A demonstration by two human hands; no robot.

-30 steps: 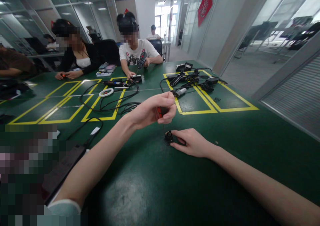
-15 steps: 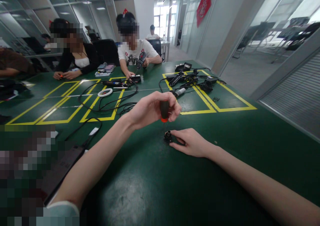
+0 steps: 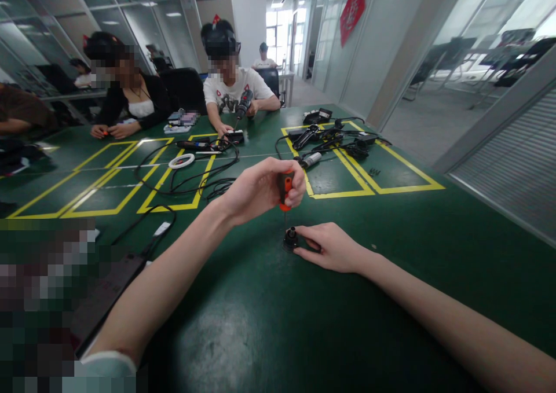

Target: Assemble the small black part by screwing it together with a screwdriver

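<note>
My left hand (image 3: 271,187) is closed round the handle of a black and orange screwdriver (image 3: 285,191), held upright with its thin shaft pointing down. The shaft ends at the far left edge of a small round black part (image 3: 290,240) with a short raised tube on top. Thumb and fingers of my right hand (image 3: 332,248) pinch that part from the right and keep it on the green table (image 3: 347,335). Whether the screwdriver tip sits in a screw is too small to tell.
Black cables and tools (image 3: 321,138) lie inside yellow tape outlines beyond my hands. A white ring (image 3: 181,161) is at the left, near more cables. Across the table a person (image 3: 237,89) holds a power drill (image 3: 244,103); another person (image 3: 134,100) sits further left.
The screwdriver handle has turned in my left hand, so more orange shows, and its fingers have shifted round it. My right hand and the black part stay in place.
</note>
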